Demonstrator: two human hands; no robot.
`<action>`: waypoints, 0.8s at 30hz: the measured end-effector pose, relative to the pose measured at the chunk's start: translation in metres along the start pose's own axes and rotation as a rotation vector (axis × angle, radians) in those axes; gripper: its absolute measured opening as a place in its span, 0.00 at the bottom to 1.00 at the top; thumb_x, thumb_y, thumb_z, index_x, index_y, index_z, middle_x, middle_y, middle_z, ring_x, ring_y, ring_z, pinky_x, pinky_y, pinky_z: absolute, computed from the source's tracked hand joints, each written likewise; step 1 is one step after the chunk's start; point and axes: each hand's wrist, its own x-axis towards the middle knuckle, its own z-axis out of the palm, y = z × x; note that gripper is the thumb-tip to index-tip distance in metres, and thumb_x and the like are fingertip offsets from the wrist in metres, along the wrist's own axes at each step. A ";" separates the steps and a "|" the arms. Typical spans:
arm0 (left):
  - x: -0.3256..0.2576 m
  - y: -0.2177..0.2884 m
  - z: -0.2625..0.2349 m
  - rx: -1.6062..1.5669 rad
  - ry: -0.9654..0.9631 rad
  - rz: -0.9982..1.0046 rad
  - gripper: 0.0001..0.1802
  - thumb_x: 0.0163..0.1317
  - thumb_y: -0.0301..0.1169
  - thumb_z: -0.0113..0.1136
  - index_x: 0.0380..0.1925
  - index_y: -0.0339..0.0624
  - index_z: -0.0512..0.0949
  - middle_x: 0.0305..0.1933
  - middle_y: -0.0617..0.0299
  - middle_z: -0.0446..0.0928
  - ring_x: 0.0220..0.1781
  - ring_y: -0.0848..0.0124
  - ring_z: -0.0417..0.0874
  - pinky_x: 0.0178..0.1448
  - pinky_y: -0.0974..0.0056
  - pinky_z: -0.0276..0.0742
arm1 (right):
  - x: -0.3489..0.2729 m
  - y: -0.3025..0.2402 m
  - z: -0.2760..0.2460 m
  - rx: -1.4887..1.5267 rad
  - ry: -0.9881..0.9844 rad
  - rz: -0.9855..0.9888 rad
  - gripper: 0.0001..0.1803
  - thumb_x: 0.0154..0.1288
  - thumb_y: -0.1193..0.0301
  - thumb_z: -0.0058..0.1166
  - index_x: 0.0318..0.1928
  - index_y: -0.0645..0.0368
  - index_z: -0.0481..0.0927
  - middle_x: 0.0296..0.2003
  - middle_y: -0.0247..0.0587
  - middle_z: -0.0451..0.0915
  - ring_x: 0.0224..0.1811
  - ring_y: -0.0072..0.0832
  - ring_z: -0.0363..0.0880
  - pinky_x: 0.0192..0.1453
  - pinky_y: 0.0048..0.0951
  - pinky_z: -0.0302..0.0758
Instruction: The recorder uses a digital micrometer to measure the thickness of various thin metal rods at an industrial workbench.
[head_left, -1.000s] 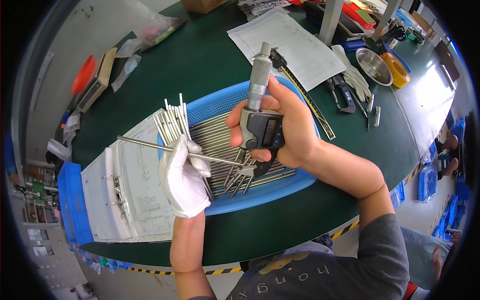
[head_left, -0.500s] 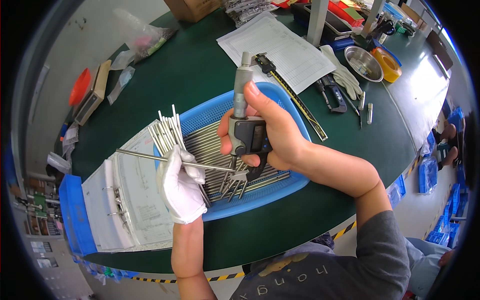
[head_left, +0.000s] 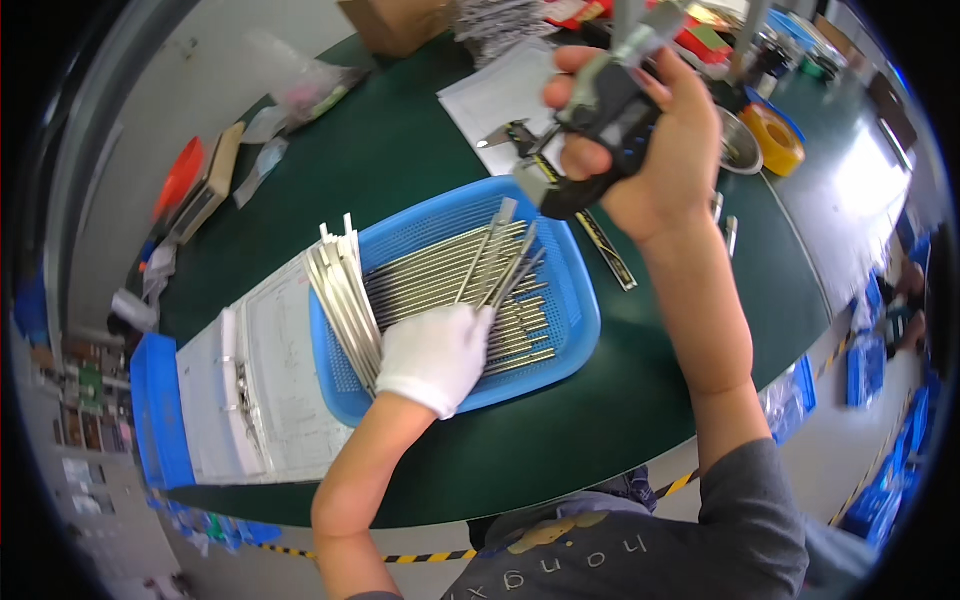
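My left hand (head_left: 432, 358), in a white glove, is down in the blue perforated plastic basket (head_left: 585, 345), its fingers closed round several thin metal rods (head_left: 497, 255) that fan out past its fingertips. More metal rods (head_left: 430, 268) lie side by side under it, and another bundle of rods (head_left: 340, 290) leans over the basket's left end. Bare and raised above the basket's far right corner, my right hand (head_left: 665, 165) grips a digital micrometer (head_left: 610, 110), slightly blurred. No rod sits in the micrometer's jaws as far as I can see.
A digital caliper (head_left: 605, 248) lies partly beneath my right hand, by paper sheets (head_left: 490, 95). An open ring binder (head_left: 285, 400) and a blue tray (head_left: 158, 415) are at left. Farther right stand a metal bowl (head_left: 738, 145) and a yellow tape roll (head_left: 775, 140).
My right hand has lifted the micrometer up and right, away from the basket. My left hand has moved down and right into the basket; the single rod it held across the micrometer no longer stands out.
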 end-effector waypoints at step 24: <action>-0.003 -0.056 -0.001 0.218 0.020 -0.532 0.19 0.53 0.39 0.39 0.21 0.40 0.78 0.24 0.50 0.76 0.28 0.56 0.78 0.35 0.55 0.72 | -0.014 0.027 0.017 -0.031 0.001 0.197 0.32 0.61 0.53 0.23 0.35 0.70 0.73 0.22 0.48 0.75 0.12 0.24 0.64 0.17 0.20 0.63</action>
